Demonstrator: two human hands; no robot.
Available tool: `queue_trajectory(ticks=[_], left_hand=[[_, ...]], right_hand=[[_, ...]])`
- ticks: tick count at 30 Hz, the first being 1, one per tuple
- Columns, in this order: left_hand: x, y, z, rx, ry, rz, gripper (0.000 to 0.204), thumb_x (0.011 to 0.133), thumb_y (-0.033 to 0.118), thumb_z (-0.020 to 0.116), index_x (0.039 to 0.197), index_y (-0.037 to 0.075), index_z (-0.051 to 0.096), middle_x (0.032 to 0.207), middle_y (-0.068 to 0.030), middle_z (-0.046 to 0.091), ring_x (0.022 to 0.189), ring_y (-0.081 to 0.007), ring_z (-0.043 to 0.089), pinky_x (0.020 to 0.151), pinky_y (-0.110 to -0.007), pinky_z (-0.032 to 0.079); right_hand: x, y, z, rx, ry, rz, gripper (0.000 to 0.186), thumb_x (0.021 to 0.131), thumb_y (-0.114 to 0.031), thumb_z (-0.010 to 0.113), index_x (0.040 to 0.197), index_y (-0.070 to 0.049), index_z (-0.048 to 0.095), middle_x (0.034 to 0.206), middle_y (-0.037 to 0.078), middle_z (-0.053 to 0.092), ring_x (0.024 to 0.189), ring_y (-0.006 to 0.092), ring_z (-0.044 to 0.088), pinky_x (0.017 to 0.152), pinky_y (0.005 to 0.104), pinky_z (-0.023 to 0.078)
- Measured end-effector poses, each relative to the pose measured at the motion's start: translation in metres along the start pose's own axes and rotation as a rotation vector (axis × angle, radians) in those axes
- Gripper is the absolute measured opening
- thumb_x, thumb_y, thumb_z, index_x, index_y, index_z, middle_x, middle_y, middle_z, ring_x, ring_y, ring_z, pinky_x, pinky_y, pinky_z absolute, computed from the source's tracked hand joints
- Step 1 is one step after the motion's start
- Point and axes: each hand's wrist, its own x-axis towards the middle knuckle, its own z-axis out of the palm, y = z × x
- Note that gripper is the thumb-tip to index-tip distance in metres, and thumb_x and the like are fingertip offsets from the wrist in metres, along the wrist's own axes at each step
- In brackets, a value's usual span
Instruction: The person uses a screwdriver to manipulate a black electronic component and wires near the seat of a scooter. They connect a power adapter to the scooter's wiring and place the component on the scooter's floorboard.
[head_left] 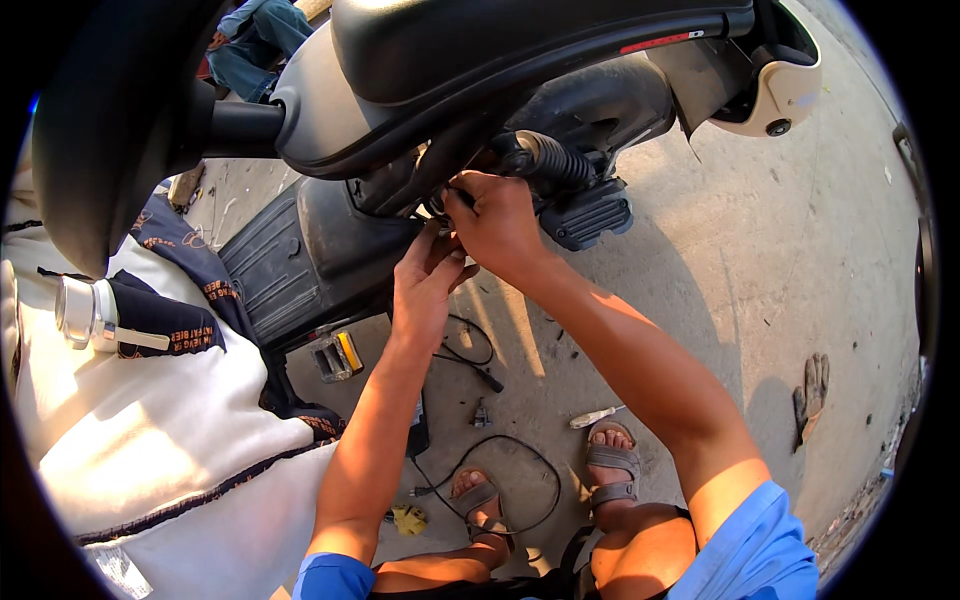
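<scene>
My right hand (pixel 490 215) is closed, reaching into the underside of a black electric scooter, below the seat (pixel 520 35) and left of the coiled shock absorber (pixel 550 160). My left hand (pixel 428 275) is just below and left of it, fingers curled up against the same spot beside the footboard (pixel 280 260). What the fingers of either hand grip is hidden by the hands and shadow. A black cable (pixel 470 350) lies on the ground beneath them, and a small light-handled screwdriver (pixel 590 416) lies by my right foot.
A cream helmet (pixel 770 100) hangs at the seat's right end. A white-lined coat (pixel 150 420) with a thermos (pixel 85 310) covers the left side. A glove (pixel 815 390), a yellow-black pedal (pixel 338 355) and more cable lie around. Another person's jeans-clad legs (pixel 260 55) show behind.
</scene>
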Motion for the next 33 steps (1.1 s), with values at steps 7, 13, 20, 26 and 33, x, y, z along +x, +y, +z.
queue_trajectory(ticks=[7, 13, 20, 26, 33], left_hand=[[0.010, 0.005, -0.006, -0.203, 0.017, -0.007, 0.046, 0.091, -0.002, 0.052, 0.136, -0.007, 0.047, 0.122, -0.0098, 0.060, 0.109, -0.0185, 0.060, 0.098, -0.034, 0.047], [0.009, 0.003, 0.002, -0.364, 0.045, 0.061, 0.050, 0.087, -0.005, 0.053, 0.137, -0.007, 0.045, 0.132, -0.0117, 0.055, 0.119, -0.0203, 0.054, 0.108, -0.037, 0.038], [0.002, 0.000, -0.006, -0.450, -0.010, 0.096, 0.058, 0.087, -0.006, 0.050, 0.143, -0.007, 0.038, 0.143, -0.0162, 0.048, 0.137, -0.0268, 0.043, 0.118, -0.044, 0.029], [-0.010, -0.004, -0.019, -0.322, -0.064, 0.134, 0.059, 0.087, -0.002, 0.051, 0.145, -0.008, 0.037, 0.151, -0.0193, 0.040, 0.143, -0.0302, 0.035, 0.120, -0.048, 0.024], [-0.024, 0.002, -0.010, -0.080, -0.035, 0.110, 0.058, 0.088, 0.001, 0.053, 0.144, -0.006, 0.039, 0.150, -0.0200, 0.042, 0.141, -0.0303, 0.039, 0.117, -0.046, 0.030]], right_hand=[[0.003, 0.002, 0.009, -0.065, -0.008, -0.032, 0.012, 0.086, -0.001, 0.059, 0.093, 0.002, 0.068, 0.075, 0.019, 0.067, 0.067, 0.0296, 0.069, 0.061, 0.0356, 0.053], [0.000, -0.004, -0.002, 0.012, -0.196, 0.033, 0.026, 0.086, 0.003, 0.053, 0.110, 0.002, 0.063, 0.095, 0.020, 0.070, 0.086, 0.0326, 0.070, 0.072, 0.0366, 0.056], [-0.029, -0.005, -0.019, -0.112, -0.157, 0.043, 0.030, 0.087, -0.002, 0.056, 0.114, 0.008, 0.059, 0.100, 0.022, 0.068, 0.089, 0.0382, 0.068, 0.080, 0.0409, 0.054], [-0.046, -0.002, -0.008, -0.106, 0.060, 0.237, 0.030, 0.088, -0.011, 0.060, 0.112, 0.005, 0.062, 0.101, 0.026, 0.065, 0.093, 0.0406, 0.064, 0.080, 0.0440, 0.052], [-0.054, -0.019, -0.012, -0.294, -0.082, 0.203, 0.048, 0.084, -0.007, 0.059, 0.130, 0.004, 0.052, 0.107, 0.028, 0.059, 0.094, 0.0431, 0.064, 0.082, 0.0443, 0.053]])
